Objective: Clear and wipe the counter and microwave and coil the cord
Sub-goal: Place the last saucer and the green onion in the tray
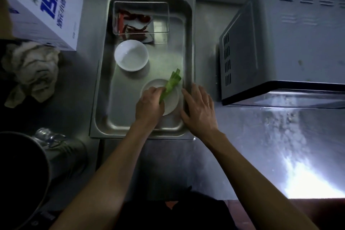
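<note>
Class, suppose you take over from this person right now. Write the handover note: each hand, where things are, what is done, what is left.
Left hand grips the green vegetable over the small plate in the steel tray.
Right hand lies open on the tray's right rim.
White bowl and clear box of red chillies are in the tray.
Cloth lies left, unused; microwave right.
Left: wiping; cord not seen.

Steel counter with tray and grey microwave

A shiny stainless steel counter (261, 145) bears a rectangular steel tray (188, 43) at centre and a boxy grey microwave (291, 43) to its right, near the far wall. A crumpled off-white cloth (31, 70) lies on the left, well apart from the microwave.
</note>
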The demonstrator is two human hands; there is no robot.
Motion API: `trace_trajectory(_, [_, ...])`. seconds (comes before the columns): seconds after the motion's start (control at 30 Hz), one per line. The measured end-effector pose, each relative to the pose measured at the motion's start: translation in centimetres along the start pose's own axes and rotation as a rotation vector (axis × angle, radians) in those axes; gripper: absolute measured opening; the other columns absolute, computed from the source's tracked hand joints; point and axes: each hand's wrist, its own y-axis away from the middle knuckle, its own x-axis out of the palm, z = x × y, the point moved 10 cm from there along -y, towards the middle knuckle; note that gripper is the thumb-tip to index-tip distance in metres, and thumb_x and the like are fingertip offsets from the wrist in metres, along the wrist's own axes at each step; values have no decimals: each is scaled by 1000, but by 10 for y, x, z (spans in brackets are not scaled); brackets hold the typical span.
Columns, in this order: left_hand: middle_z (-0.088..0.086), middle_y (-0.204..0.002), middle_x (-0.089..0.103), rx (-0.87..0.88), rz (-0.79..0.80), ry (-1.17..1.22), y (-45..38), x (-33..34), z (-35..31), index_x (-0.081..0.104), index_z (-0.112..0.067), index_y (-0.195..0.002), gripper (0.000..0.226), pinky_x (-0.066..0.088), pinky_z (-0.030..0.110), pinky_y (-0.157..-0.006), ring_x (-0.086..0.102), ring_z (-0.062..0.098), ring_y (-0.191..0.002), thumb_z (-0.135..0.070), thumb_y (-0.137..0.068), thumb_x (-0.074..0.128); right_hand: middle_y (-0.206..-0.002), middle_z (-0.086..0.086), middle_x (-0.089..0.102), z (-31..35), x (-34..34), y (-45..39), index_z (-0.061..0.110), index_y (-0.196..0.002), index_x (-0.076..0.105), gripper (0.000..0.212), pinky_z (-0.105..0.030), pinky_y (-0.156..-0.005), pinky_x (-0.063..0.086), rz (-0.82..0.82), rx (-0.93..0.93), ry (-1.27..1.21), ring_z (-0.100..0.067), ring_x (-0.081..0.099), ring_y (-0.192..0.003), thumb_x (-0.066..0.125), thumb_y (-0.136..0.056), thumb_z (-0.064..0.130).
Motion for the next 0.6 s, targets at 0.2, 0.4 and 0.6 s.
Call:
trace_trajectory(0.2, [12, -117, 59, -1, 11, -44, -1, 2, -5, 62, -16, -123, 44, 51, 47, -81, 57, 37, -105, -10, -80, 64, -160, -15, 24, -8, 9, 10, 21, -150, 34, 64, -52, -117, 21, 34, 25, 21, -36, 17, -149, 59, -93, 35])
trace_trajectory(0.4, [10, -116, 62, 108, -25, -113, 10, -9, -16, 65, -14, -117, 36, 51, 47, -79, 58, 37, -103, -19, -82, 68, -162, -13, 22, -10, 10, 15, 22, -151, 32, 64, -50, -118, 21, 67, 73, 6, -34, 16, -150, 57, -94, 38])
trace_trajectory(0.6, [7, -122, 63, 287, 74, -105, 20, -7, -47, 60, -18, -125, 35, 50, 48, -84, 57, 33, -104, -27, -92, 59, -160, -12, 26, -10, 0, 28, 21, -149, 35, 60, -50, -118, 27, 99, 115, -3, -32, 21, -149, 55, -96, 40])
